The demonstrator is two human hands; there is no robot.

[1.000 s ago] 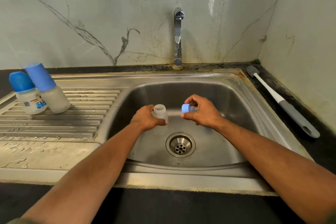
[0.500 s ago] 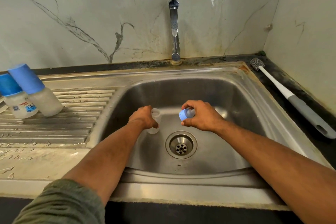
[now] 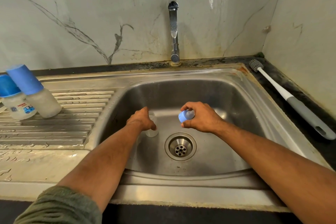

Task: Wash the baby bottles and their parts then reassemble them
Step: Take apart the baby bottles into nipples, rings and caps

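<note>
Our left hand (image 3: 143, 121) grips the clear bottle (image 3: 152, 129); our right hand (image 3: 200, 117) pinches the blue cap (image 3: 184, 116), possibly with its teat. We keep both low over the sink (image 3: 181, 85).

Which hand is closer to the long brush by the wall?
The right hand. It holds a blue cap over the sink, on the side nearer the brush lying on the counter. The left hand grips a clear bottle farther away, across the basin.

Blue caps (image 3: 23, 79), grey-veined white marble wall (image 3: 91, 23)
</note>
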